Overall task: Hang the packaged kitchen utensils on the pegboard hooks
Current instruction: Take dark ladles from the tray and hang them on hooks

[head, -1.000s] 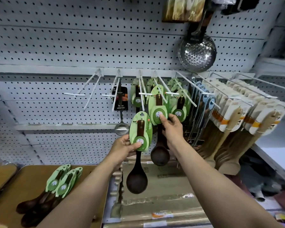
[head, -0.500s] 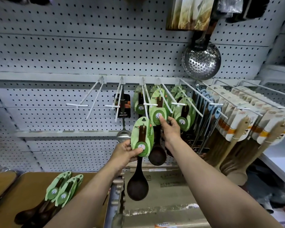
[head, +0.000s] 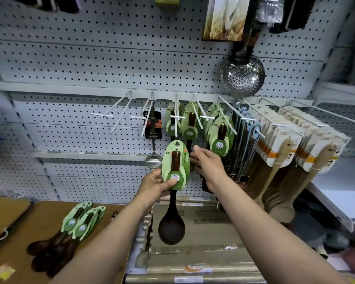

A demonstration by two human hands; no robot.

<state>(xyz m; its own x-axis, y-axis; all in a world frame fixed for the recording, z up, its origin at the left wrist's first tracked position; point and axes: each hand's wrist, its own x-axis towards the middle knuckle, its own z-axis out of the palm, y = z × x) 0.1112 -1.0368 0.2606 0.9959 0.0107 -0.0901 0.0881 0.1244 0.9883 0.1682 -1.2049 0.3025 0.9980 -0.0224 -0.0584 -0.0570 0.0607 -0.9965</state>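
One green-carded dark wooden spoon (head: 175,167) hangs pinched in the left hand (head: 157,186); the right hand (head: 208,163), fingers loosely spread and empty, hovers beside it below the pegboard hooks (head: 177,117)

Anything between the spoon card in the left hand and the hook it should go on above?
Head view: nothing. Bare pegboard separates the held spoon's green card from the hook above. The left hand grips it low; the right hand is beside it.

Hidden, cropped and blurred parts

We cannot read the print on the green spoon card (head: 175,162); the right hand (head: 208,165) covers the dark handles behind it, its fingers (head: 197,149) smeared, and the top edge crops the boxes (head: 225,17).
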